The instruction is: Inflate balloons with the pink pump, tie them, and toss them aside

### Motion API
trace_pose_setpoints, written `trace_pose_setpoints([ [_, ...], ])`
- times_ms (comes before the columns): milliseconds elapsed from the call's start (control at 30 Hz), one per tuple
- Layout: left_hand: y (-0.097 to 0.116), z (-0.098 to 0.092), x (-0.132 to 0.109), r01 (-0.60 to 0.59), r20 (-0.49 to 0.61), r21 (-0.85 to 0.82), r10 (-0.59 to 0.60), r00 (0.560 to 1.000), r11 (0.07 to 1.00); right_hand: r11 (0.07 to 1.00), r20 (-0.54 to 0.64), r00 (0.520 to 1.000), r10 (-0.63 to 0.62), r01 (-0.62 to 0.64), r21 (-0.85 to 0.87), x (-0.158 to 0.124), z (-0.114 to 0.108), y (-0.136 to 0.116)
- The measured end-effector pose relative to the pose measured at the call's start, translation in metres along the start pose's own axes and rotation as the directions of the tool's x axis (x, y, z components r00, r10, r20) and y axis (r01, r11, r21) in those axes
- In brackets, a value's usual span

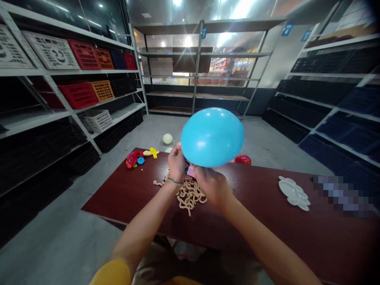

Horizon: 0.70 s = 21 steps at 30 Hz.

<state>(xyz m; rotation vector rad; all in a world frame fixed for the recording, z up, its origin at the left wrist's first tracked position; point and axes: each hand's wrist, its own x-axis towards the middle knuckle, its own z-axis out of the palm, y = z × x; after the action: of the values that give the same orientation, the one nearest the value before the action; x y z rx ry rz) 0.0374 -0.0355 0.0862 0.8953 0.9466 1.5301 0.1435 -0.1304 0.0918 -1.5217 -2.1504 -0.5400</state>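
Observation:
A large inflated blue balloon hovers above the dark red table, up against both of my hands. My left hand is closed at the balloon's left end, fingertips pinched together there. Under the balloon's lower side, my right hand is closed with its fingers curled; the balloon hides part of its grip. The balloon's neck is not clearly visible. Below and between my hands lies a heap of beige curly strands. A small pink-purple item shows behind my hands, partly covered.
Red, blue and yellow deflated balloons lie at the table's far left corner. A white palette-shaped tray rests at the right, beside a blurred-out item. A pale balloon is on the floor beyond. Shelves with crates line the room.

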Motion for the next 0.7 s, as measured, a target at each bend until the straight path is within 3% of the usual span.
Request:
trace_pose_setpoints([
  [167,0.008,-0.01,-0.007,-0.073,0.13,0.187,0.049,0.99,0.98,0.984,0.048,0.991,0.122,-0.127,0.121,-0.002,-0.004,0.015],
  [333,0.012,-0.026,-0.018,-0.328,0.196,0.455,0.266,0.944,0.828,0.948,0.122,0.956,0.268,-0.284,0.142,0.001,-0.002,0.03],
  [433,0.012,-0.031,-0.017,-0.417,0.254,0.626,0.334,0.908,0.659,0.978,0.13,0.975,0.181,-0.192,0.08,0.002,-0.007,0.027],
  [567,0.018,-0.031,-0.011,-0.465,0.368,0.751,0.287,0.884,0.469,1.0,0.139,0.99,-0.02,0.022,-0.011,0.005,-0.025,0.015],
  [700,0.027,-0.028,-0.009,-0.506,0.415,0.785,0.304,0.858,0.357,0.997,0.201,0.979,0.042,-0.027,-0.074,0.013,-0.034,0.013],
])
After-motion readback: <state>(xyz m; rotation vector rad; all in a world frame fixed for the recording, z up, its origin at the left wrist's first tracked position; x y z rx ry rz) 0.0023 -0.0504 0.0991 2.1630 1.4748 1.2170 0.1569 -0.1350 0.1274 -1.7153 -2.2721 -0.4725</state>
